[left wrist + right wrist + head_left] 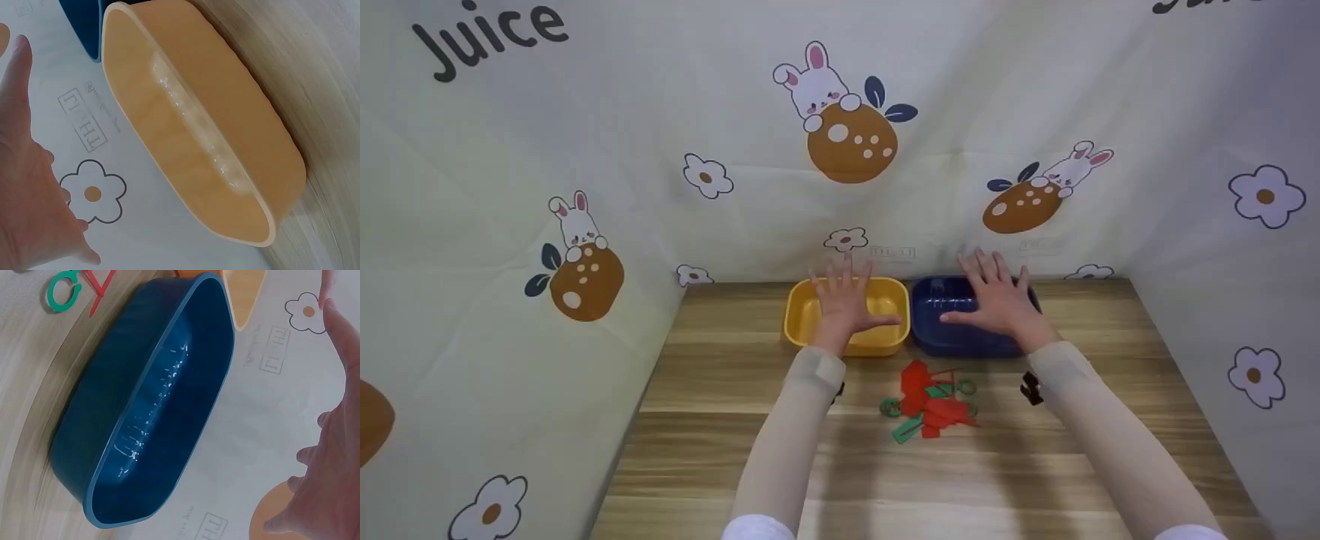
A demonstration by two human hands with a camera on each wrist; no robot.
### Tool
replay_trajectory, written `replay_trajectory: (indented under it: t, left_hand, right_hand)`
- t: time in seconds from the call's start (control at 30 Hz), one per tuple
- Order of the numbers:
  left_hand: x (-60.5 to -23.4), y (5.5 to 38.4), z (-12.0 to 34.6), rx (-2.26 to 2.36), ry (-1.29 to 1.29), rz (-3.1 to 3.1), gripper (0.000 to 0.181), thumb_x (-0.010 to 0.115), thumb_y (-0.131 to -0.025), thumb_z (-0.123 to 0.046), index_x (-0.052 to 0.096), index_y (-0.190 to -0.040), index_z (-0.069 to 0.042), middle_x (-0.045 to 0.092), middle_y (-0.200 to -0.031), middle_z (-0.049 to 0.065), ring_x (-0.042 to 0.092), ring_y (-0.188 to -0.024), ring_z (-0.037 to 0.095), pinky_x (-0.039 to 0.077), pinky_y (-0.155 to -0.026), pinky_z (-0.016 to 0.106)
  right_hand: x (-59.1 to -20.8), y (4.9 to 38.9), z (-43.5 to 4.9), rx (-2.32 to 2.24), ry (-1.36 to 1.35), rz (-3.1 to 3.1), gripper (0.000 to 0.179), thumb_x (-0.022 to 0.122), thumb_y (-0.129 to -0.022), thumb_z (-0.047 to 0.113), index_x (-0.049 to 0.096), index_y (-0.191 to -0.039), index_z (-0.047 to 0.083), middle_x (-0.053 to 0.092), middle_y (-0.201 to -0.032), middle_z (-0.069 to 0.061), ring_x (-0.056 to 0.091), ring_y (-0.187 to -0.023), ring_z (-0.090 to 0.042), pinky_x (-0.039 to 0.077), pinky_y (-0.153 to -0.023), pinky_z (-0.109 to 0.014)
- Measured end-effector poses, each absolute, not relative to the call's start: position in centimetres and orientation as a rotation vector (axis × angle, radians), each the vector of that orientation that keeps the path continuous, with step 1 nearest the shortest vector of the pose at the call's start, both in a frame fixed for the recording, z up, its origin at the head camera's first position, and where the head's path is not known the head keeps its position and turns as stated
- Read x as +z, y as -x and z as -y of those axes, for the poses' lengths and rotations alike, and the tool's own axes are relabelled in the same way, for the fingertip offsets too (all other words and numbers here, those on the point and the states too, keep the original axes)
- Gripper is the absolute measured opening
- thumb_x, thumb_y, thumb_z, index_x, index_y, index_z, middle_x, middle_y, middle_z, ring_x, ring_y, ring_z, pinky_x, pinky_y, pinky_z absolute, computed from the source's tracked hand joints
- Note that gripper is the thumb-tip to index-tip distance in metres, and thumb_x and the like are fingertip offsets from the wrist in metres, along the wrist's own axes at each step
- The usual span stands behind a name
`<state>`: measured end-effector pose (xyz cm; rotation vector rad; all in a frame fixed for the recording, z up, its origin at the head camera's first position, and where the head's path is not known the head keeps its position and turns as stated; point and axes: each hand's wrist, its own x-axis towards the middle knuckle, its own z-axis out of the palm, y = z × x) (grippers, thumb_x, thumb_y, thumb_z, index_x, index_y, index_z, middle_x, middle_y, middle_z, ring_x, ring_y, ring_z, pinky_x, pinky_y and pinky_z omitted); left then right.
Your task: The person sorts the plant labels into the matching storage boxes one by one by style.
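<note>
My left hand (844, 304) is spread wide above the yellow bin (795, 322), fingers straight and thumb out to the right. Over the dark blue bin (930, 345) my right hand (997, 300) is spread the same way, thumb pointing left. Neither hand holds anything. Both wrist views show the inside of the yellow bin (169, 129) and of the blue bin (163, 405) with nothing in them. Nearer me on the table lies a small heap of flat red pieces (915, 386) and green pieces (907, 429), some of the green ones ending in rings.
The two bins stand side by side at the back of the wooden table (720, 405), against a white cloth (750, 232) printed with rabbits, oranges and flowers. The cloth also rises along the left and right sides. Small dark objects (1031, 388) show at the wrists.
</note>
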<state>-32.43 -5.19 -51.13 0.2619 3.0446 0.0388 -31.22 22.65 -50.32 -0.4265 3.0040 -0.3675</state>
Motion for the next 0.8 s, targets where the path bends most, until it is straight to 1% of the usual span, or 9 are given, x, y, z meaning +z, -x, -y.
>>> replay_trajectory:
  t: [0.17, 0.33, 0.5, 0.6, 0.7, 0.8]
  left_hand:
    - [-51.2, 32.2, 6.0, 0.1, -0.262, -3.052, 0.124, 0.055, -0.065, -0.093, 0.007, -0.161, -0.032, -0.006, -0.17, 0.01, -0.004, -0.155, 0.043, -0.001, -0.118, 0.072]
    - [-51.3, 32.4, 6.7, 0.117, -0.26, -3.054, 0.122, 0.059, -0.067, -0.089, 0.013, -0.162, -0.027, -0.002, -0.17, 0.011, -0.001, -0.155, 0.043, -0.001, -0.121, 0.067]
    - [-51.8, 32.6, 7.6, 0.123, -0.234, -3.034, 0.121, 0.059, -0.069, -0.088, 0.013, -0.162, -0.025, -0.003, -0.17, 0.012, 0.001, -0.155, 0.044, 0.001, -0.122, 0.064]
    - [-52.0, 32.5, 8.2, 0.124, -0.225, -3.046, 0.121, 0.06, -0.069, -0.087, 0.015, -0.161, -0.024, 0.0, -0.17, 0.013, 0.005, -0.154, 0.045, 0.005, -0.122, 0.064]
    - [-52.3, 32.5, 8.7, 0.117, -0.215, -3.055, 0.12, 0.06, -0.068, -0.087, 0.018, -0.161, -0.024, 0.003, -0.169, 0.012, 0.008, -0.154, 0.046, 0.006, -0.122, 0.065]
    - [-52.5, 32.6, 9.1, 0.093, -0.191, -3.045, 0.119, 0.058, -0.069, -0.089, 0.018, -0.161, -0.024, 0.003, -0.169, 0.012, 0.007, -0.154, 0.045, 0.005, -0.122, 0.065]
  right_hand:
    - [-50.5, 31.2, -22.8, -0.365, 0.421, -3.009, 0.118, 0.059, -0.076, 0.082, 0.007, -0.162, 0.021, 0.002, -0.169, -0.017, -0.003, -0.153, -0.047, -0.003, -0.11, -0.08]
    - [-50.6, 31.2, -22.9, -0.39, 0.418, -3.007, 0.117, 0.06, -0.076, 0.08, 0.005, -0.162, 0.023, 0.001, -0.169, -0.016, -0.002, -0.153, -0.047, -0.004, -0.11, -0.08]
    - [-51.0, 31.2, -23.2, -0.391, 0.434, -3.023, 0.117, 0.059, -0.076, 0.082, 0.007, -0.162, 0.022, 0.01, -0.168, -0.017, 0.002, -0.153, -0.047, 0.0, -0.111, -0.079]
    - [-51.2, 31.2, -23.4, -0.402, 0.449, -3.03, 0.113, 0.061, -0.078, 0.077, 0.01, -0.162, 0.021, 0.014, -0.167, -0.017, 0.005, -0.153, -0.047, 0.0, -0.111, -0.079]
    - [-51.3, 31.2, -23.5, -0.416, 0.448, -3.028, 0.111, 0.063, -0.08, 0.073, 0.01, -0.162, 0.021, 0.014, -0.167, -0.017, 0.004, -0.153, -0.046, -0.001, -0.111, -0.079]
    - [-51.4, 31.2, -23.7, -0.425, 0.442, -3.028, 0.112, 0.064, -0.079, 0.074, 0.009, -0.162, 0.021, 0.013, -0.168, -0.016, 0.005, -0.153, -0.045, 0.0, -0.112, -0.079]
